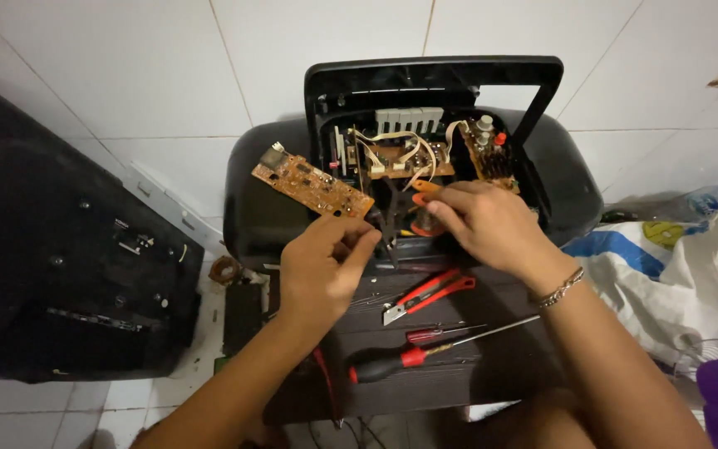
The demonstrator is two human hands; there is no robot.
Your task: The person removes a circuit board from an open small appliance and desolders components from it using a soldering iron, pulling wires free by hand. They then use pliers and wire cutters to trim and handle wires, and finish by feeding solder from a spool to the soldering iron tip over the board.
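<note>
Hands (326, 266) (both) at opened radio (425, 158)

a red-handled box cutter (425, 293) lies on the dark slatted surface (425, 378), blade end pointing left. just below it sits a thin dark red screwdriver (442, 333), and nearer still a black-and-red screwdriver (425, 352) with its long shaft running up to the right. far left, a big black panel (60, 266) covers the white tiled floor (168, 75). at right, a white printed sack (675, 283), crumpled.
</note>
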